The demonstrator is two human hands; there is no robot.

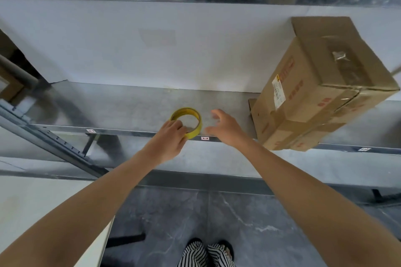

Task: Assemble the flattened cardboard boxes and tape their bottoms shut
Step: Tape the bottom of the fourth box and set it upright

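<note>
Left fingers [178,126] curled over the near rim of a yellow tape roll [198,124], gripping it. Right fingers [217,113] spread and loose, holding nothing, just right of the roll. Left hand [167,142] and right hand [226,129] stretched forward. Roll flat near the front edge of a metal shelf [108,106]. Taped cardboard box [314,93] tilted at the shelf's right, apart from both hands.

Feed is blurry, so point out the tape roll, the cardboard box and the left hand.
tape roll [199,124], head view, right wall of the ring.
cardboard box [303,84], head view, its printed side face.
left hand [168,139], head view, back of the hand.
</note>
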